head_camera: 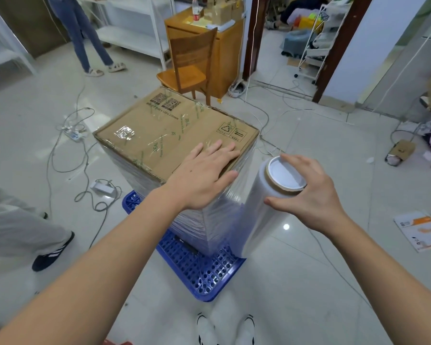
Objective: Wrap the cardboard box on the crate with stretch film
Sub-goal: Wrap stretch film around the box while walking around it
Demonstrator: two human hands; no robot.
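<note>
A brown cardboard box (159,135) stands on a blue perforated plastic crate (199,272) on the floor. Clear stretch film covers the box's sides. My left hand (204,175) lies flat on the near right corner of the box top, fingers straight. A roll of stretch film (261,212) stands upright at the box's right corner, its lower end over the crate's edge. My right hand (309,192) grips the roll's top end, fingers and thumb curled round the cardboard core. Film runs from the roll onto the box side.
A wooden chair (187,68) and desk (209,38) stand behind the box. Cables (85,155) and a power strip (72,134) trail over the tiled floor to the left. One person (90,33) stands far left; another's leg and shoe (50,252) are near left. Papers (421,230) lie right.
</note>
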